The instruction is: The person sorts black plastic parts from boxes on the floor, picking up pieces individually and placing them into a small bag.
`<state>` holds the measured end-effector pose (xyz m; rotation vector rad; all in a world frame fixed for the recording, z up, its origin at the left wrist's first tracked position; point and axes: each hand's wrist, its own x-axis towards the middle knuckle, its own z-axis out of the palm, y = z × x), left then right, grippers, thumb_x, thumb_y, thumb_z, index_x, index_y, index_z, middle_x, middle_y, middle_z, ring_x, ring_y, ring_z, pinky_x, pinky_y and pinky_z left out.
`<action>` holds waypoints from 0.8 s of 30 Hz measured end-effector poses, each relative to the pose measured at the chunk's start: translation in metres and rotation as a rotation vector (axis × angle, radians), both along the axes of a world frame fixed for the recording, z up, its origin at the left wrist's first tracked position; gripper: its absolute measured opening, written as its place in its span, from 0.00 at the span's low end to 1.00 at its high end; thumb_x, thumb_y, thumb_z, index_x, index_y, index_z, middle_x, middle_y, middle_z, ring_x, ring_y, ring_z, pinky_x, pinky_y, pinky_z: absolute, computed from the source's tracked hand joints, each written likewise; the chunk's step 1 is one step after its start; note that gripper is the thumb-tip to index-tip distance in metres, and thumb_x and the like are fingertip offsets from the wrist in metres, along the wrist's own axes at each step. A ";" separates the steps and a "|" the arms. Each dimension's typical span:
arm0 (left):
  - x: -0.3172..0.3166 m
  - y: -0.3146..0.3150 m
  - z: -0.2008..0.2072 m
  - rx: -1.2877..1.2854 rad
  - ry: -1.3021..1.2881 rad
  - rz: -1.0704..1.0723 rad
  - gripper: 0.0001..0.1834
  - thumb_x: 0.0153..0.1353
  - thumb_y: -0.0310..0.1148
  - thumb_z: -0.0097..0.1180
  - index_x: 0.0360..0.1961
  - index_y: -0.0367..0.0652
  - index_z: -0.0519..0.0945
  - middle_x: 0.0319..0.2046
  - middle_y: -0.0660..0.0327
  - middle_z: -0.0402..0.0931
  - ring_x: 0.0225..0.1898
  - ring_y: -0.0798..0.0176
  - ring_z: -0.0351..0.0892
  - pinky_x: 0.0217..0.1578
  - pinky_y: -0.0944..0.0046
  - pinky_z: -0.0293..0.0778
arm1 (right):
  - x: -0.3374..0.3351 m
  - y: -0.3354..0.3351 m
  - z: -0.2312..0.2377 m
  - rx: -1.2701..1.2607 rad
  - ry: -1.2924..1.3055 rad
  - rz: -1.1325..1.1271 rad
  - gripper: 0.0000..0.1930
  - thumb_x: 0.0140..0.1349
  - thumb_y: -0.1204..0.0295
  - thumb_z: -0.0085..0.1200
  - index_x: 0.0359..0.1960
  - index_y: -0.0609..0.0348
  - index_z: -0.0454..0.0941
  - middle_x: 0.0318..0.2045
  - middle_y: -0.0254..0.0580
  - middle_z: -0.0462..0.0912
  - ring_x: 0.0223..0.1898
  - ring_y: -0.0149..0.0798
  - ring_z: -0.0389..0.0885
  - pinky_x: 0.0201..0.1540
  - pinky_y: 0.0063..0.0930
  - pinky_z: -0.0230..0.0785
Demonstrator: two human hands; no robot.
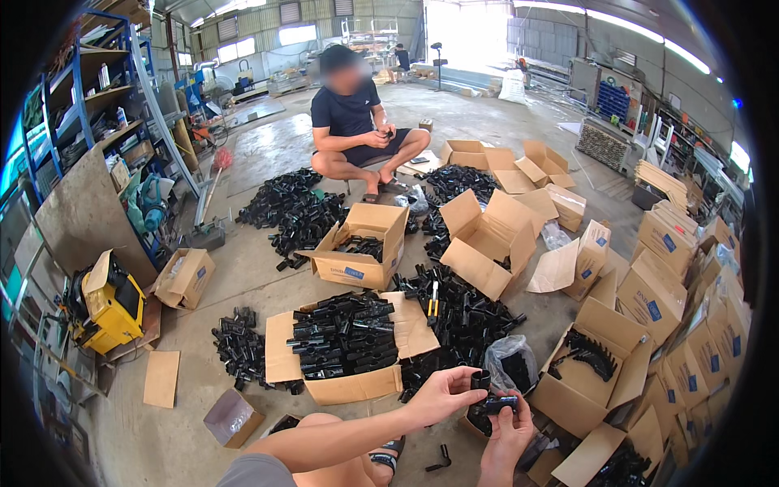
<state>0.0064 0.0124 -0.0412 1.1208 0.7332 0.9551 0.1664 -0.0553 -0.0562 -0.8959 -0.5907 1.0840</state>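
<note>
My left hand [445,396] pinches a short black tubular part [480,379] between thumb and fingers. Close beside it, my right hand [510,430] grips another black tubular part [501,403], lying crosswise; whether the two parts touch I cannot tell. Below them is a small box holding black parts, mostly hidden by my hands. A clear plastic bag [511,361] with black parts stands just beyond. To the left, an open carton [353,391] is heaped with long black parts. A yellow-handled tool [433,307] lies on the pile behind.
Across from me a person [350,122] sits low, handling a small dark part. Loose black piles [292,213] and open cartons [487,243] cover the floor between us. Stacked cartons [690,325] line the right; a yellow machine [114,304] and blue shelving [85,89] stand left.
</note>
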 end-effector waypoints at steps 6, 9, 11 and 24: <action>-0.008 0.001 0.009 -0.108 -0.029 -0.052 0.22 0.64 0.26 0.67 0.59 0.37 0.77 0.52 0.61 0.83 0.53 0.71 0.80 0.56 0.67 0.76 | 0.002 0.003 0.000 -0.045 -0.009 0.046 0.20 0.66 0.74 0.63 0.57 0.67 0.74 0.50 0.48 0.83 0.48 0.37 0.85 0.52 0.30 0.82; -0.008 0.002 0.008 -0.143 -0.067 -0.023 0.22 0.62 0.23 0.68 0.57 0.38 0.77 0.52 0.61 0.83 0.52 0.71 0.81 0.55 0.68 0.77 | 0.001 0.005 0.003 -0.073 0.031 0.066 0.21 0.65 0.75 0.64 0.57 0.68 0.74 0.50 0.48 0.83 0.48 0.36 0.84 0.51 0.29 0.81; 0.000 0.001 0.015 -0.156 -0.079 -0.011 0.22 0.62 0.23 0.68 0.56 0.38 0.78 0.49 0.62 0.84 0.48 0.73 0.82 0.50 0.70 0.78 | 0.012 0.005 -0.002 -0.103 0.023 0.084 0.22 0.63 0.75 0.66 0.57 0.68 0.74 0.50 0.47 0.84 0.48 0.34 0.84 0.50 0.26 0.77; 0.003 0.002 0.010 0.044 0.206 0.110 0.27 0.62 0.14 0.63 0.63 0.36 0.77 0.48 0.56 0.84 0.48 0.69 0.83 0.50 0.69 0.80 | 0.036 0.021 -0.033 -0.075 0.099 0.339 0.20 0.66 0.72 0.64 0.57 0.64 0.75 0.52 0.47 0.84 0.54 0.36 0.82 0.60 0.29 0.72</action>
